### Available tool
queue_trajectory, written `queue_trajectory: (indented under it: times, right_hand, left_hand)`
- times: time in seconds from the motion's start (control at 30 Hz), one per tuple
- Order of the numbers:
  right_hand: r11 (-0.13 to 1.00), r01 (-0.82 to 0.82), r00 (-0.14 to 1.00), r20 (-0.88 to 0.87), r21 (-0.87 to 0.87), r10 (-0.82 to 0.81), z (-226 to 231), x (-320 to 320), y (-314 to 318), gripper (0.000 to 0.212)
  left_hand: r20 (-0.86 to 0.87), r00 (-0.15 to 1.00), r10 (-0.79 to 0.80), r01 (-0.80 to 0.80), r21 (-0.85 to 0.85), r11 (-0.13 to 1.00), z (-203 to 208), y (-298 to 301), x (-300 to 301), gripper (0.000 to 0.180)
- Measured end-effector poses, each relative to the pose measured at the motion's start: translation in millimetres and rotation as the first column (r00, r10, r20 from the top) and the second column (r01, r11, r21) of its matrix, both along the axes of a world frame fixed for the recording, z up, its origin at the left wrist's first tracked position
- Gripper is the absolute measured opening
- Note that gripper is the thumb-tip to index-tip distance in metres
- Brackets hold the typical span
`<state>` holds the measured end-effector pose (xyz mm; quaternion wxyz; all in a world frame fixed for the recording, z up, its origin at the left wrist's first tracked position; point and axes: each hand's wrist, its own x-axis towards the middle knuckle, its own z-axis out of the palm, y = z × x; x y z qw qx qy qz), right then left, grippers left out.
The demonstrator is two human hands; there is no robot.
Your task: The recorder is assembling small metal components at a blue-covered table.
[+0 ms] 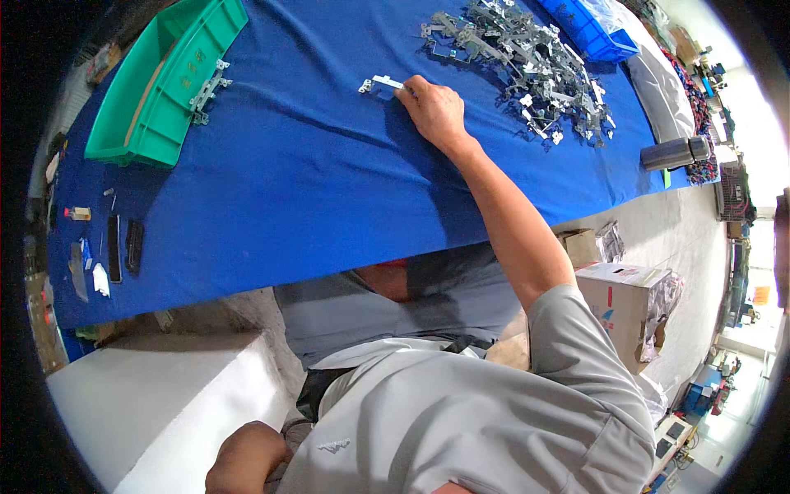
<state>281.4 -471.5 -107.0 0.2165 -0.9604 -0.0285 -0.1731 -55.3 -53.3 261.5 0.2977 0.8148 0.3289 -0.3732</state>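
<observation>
Over the blue cloth, my right hand [432, 109] is closed in a pinch on one end of a thin, silvery metal bracket [384, 81]. The bracket's free end, with small bent tabs, points left; its other end is hidden by my fingers. To the right of this hand lies a large heap of similar metal brackets [518, 62], tangled together. Several more brackets [209, 94] lie in a small row against the green bin. Only the bent part of my left arm shows at the lower left; my left hand cannot be made out.
The green plastic bin [178, 86] stands at the far left, a blue tray [594, 37] at the far right. A dark bottle [671, 154] lies near the right edge. Small tools and black strips [115, 249] lie at the left. A cardboard box [617, 300] stands beyond the table edge.
</observation>
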Motion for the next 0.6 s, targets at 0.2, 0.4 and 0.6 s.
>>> queue_trajectory:
  times: [0.2,0.4,0.6]
  right_hand:
    - [1.0,-0.01,1.0,-0.023,0.015,0.01,8.1,-0.4,10.4,0.031]
    - [1.0,-0.001,0.999,-0.05,-0.002,0.001,5.0,-1.6,8.1,0.03]
    - [1.0,-0.03,0.999,0.025,0.004,0.03,2.5,-2.2,4.3,0.029]
  left_hand:
    - [0.128,0.991,0.031,-0.025,-0.043,0.999,7.3,-62.9,32.7,0.018]
    - [0.238,0.969,0.072,-0.045,-0.114,0.992,8.3,-117.8,86.6,0.02]
    - [0.332,0.929,0.164,-0.118,-0.156,0.981,11.3,-143.7,87.5,0.022]
